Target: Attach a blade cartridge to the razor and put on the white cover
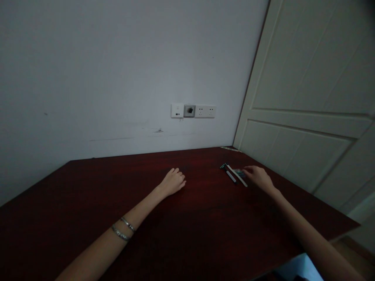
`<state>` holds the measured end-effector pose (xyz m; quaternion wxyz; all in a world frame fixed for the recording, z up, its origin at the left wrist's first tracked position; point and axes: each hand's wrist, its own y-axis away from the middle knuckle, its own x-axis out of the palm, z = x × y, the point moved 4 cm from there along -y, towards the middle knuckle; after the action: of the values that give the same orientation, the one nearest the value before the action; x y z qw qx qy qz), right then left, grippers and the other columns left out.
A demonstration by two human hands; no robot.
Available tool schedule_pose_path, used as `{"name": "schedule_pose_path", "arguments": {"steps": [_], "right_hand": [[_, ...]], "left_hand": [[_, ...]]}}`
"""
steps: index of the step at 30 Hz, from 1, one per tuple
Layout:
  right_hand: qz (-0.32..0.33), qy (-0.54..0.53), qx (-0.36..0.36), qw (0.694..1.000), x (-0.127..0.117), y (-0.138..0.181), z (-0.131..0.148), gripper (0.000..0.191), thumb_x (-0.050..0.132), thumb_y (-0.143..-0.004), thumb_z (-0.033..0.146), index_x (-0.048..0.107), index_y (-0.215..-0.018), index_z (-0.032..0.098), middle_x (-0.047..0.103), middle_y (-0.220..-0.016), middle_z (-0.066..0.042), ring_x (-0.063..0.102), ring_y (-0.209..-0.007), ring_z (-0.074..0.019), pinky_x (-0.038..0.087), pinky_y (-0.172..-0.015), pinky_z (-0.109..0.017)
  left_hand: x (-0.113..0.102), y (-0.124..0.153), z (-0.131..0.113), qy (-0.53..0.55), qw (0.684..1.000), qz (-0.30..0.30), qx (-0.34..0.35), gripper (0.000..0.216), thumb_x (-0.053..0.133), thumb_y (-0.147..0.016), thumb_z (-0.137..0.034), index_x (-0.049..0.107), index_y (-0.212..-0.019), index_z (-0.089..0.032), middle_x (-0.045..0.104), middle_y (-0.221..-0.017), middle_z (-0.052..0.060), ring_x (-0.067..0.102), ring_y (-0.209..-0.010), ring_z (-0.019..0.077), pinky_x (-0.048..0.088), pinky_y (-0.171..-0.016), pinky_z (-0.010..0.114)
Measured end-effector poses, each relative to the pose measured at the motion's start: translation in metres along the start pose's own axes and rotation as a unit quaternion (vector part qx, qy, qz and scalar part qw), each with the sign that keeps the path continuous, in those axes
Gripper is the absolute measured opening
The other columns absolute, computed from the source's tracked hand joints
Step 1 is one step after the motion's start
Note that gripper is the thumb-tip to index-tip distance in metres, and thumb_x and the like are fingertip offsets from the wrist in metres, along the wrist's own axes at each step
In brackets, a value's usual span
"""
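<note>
My left hand lies palm down on the dark red table, holding nothing, its fingers loosely bent and slightly apart. At the right, my right hand has its thumb and fingers together at the edge of a small see-through packet, whose contents I cannot make out. Just left of the packet, a thin white strip lies slantwise. Beside that strip is a slim tool with a dark head and a grey handle; its exact kind is too small to tell.
The dark red tabletop meets a pale wall with sockets and a switch plate. A white panelled door borders the right side. Another thin pale strip lies in the back right corner. Light blue cloth shows at the bottom.
</note>
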<state>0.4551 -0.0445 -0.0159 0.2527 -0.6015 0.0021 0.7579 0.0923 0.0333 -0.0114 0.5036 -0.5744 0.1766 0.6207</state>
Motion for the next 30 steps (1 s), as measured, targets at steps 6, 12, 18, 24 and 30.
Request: {"name": "schedule_pose_path", "arguments": {"steps": [6,12,18,24,30], "right_hand": [[0.087,-0.128,-0.047,0.987,0.024,-0.028,-0.037,0.05,0.056,-0.074,0.031,0.055,-0.119,0.01,0.054,-0.124,-0.015,0.052,-0.113,-0.0245,0.039,-0.095,-0.033],[0.219,-0.214,-0.1,0.947,0.026,-0.04,-0.036,0.07,0.059,-0.063,0.016,0.043,-0.131,0.015,0.044,-0.135,-0.011,0.044,-0.121,-0.0237,0.038,-0.097,-0.033],[0.277,-0.177,-0.141,0.934,0.028,-0.053,-0.025,0.073,0.054,-0.057,0.007,0.045,-0.129,0.014,0.048,-0.132,-0.01,0.046,-0.119,-0.0219,0.035,-0.098,-0.034],[0.283,-0.207,-0.121,0.929,0.036,-0.06,-0.035,0.07,0.053,-0.058,0.006,0.048,-0.127,0.013,0.05,-0.13,-0.01,0.048,-0.117,-0.0212,0.036,-0.098,-0.032],[0.284,-0.209,-0.115,0.929,0.033,-0.058,-0.034,0.073,0.05,-0.054,0.002,0.048,-0.127,0.011,0.052,-0.127,-0.011,0.051,-0.114,-0.0203,0.038,-0.096,-0.03]], "left_hand": [[0.0,-0.001,0.001,0.006,1.0,-0.002,0.001,0.025,0.044,-0.087,-0.03,0.062,-0.079,-0.015,0.063,-0.082,0.008,0.052,-0.084,0.02,0.032,-0.076,0.032],[0.003,0.001,0.0,0.003,1.0,0.003,0.006,0.026,0.044,-0.087,-0.03,0.061,-0.077,-0.015,0.063,-0.081,0.007,0.052,-0.084,0.02,0.033,-0.076,0.032],[0.006,0.003,0.0,0.002,1.0,0.014,0.022,0.024,0.045,-0.087,-0.03,0.061,-0.076,-0.015,0.063,-0.081,0.007,0.053,-0.084,0.0196,0.034,-0.076,0.031],[0.007,0.004,0.002,-0.001,0.999,0.023,0.027,0.023,0.046,-0.086,-0.031,0.062,-0.078,-0.015,0.064,-0.081,0.007,0.054,-0.083,0.0193,0.035,-0.076,0.031],[0.003,0.005,0.001,-0.009,0.999,0.031,0.028,0.023,0.046,-0.086,-0.031,0.062,-0.077,-0.015,0.064,-0.081,0.007,0.054,-0.084,0.0199,0.036,-0.075,0.031]]}}
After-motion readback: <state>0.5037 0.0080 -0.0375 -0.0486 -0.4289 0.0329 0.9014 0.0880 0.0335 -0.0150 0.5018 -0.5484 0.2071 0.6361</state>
